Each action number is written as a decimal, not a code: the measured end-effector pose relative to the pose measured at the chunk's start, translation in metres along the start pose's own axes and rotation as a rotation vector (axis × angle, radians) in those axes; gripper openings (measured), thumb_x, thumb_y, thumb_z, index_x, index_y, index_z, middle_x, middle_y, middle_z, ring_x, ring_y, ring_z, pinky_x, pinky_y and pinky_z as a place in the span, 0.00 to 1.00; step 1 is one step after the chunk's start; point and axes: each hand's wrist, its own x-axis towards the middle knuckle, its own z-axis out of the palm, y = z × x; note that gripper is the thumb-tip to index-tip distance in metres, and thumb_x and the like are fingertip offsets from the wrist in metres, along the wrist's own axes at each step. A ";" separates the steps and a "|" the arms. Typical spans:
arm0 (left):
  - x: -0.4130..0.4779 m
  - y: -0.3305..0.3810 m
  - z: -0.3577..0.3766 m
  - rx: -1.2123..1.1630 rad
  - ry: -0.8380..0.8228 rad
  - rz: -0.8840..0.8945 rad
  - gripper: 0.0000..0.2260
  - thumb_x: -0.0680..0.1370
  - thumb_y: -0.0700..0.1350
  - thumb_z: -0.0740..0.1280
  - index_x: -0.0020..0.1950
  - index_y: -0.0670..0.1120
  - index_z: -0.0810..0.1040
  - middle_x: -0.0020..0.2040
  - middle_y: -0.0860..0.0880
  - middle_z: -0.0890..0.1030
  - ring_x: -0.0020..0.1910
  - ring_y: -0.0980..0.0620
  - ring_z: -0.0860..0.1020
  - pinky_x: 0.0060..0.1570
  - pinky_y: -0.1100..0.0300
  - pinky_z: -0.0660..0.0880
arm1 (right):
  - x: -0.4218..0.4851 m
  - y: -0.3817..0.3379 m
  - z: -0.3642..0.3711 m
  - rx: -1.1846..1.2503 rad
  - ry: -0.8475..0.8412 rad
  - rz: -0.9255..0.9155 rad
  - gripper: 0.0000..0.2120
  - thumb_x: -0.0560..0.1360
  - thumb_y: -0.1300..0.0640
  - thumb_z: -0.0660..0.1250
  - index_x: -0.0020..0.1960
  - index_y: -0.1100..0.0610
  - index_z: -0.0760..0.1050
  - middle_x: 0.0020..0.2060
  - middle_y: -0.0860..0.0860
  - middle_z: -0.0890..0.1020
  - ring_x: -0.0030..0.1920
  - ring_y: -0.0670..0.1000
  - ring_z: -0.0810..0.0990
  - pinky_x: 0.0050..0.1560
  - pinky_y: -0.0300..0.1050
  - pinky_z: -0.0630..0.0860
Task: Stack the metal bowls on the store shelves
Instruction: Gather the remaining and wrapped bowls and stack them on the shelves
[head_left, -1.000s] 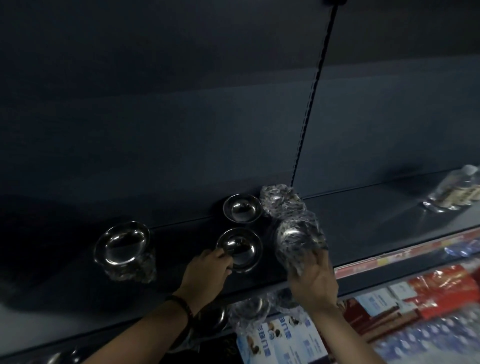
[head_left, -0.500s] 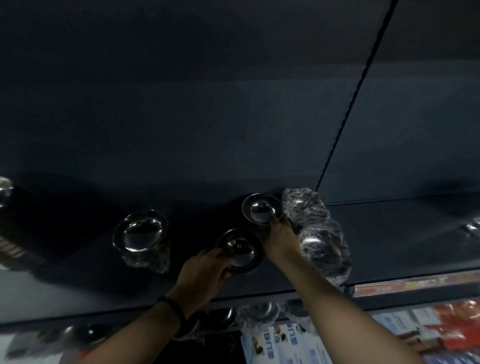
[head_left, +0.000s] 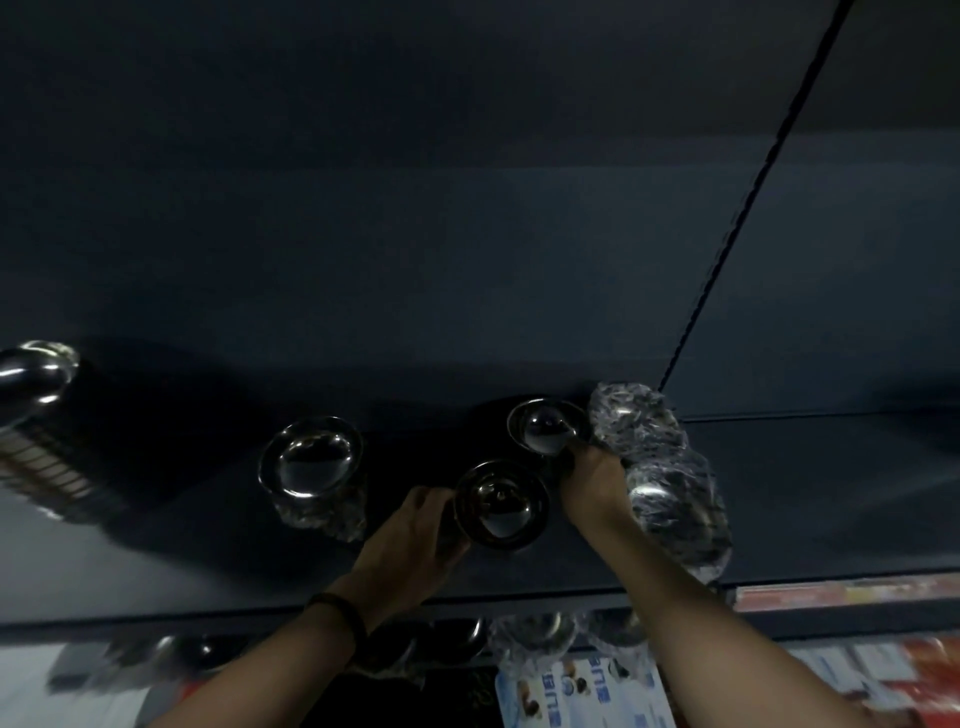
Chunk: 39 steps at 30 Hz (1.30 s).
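On the dark shelf (head_left: 810, 499) stand two bare metal bowls. My left hand (head_left: 415, 535) grips the rim of the nearer bowl (head_left: 501, 504) from its left side. My right hand (head_left: 595, 480) reaches further back and pinches the front rim of the rear bowl (head_left: 545, 427). Right of my right hand lie two plastic-wrapped bowl stacks, one at the back (head_left: 634, 421) and one in front (head_left: 675, 509). Another metal bowl (head_left: 310, 457) sits atop a wrapped stack further left.
A large shiny metal pot (head_left: 31, 374) with a ribbed base stands at the far left. Below the shelf edge, a lower shelf holds more wrapped bowls (head_left: 535, 631) and printed packages (head_left: 576, 691). A red price strip (head_left: 847, 595) runs along the shelf front at right.
My right hand let go of the front wrapped stack, reached to the rear bowl and now pinches its rim. My left hand stays on the nearer bowl. The view shifted left.
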 end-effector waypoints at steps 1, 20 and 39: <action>0.000 -0.001 -0.001 0.001 -0.007 0.003 0.25 0.78 0.58 0.71 0.72 0.54 0.71 0.66 0.50 0.74 0.59 0.48 0.81 0.56 0.52 0.79 | -0.002 -0.001 -0.005 0.009 0.026 -0.018 0.15 0.78 0.61 0.68 0.63 0.56 0.82 0.50 0.64 0.85 0.50 0.66 0.85 0.47 0.51 0.80; 0.014 0.031 -0.010 -0.948 -0.078 -0.574 0.06 0.85 0.56 0.64 0.55 0.56 0.78 0.58 0.49 0.83 0.57 0.44 0.84 0.57 0.43 0.83 | -0.112 -0.024 -0.010 0.219 0.043 -0.181 0.05 0.79 0.57 0.74 0.54 0.50 0.80 0.50 0.49 0.74 0.38 0.41 0.75 0.40 0.23 0.67; 0.025 0.018 0.009 -0.787 -0.087 -0.512 0.06 0.81 0.48 0.72 0.58 0.53 0.81 0.53 0.50 0.86 0.53 0.47 0.85 0.54 0.43 0.85 | -0.106 -0.015 -0.001 0.431 -0.096 0.268 0.16 0.82 0.46 0.68 0.67 0.50 0.79 0.57 0.53 0.86 0.61 0.57 0.84 0.56 0.43 0.76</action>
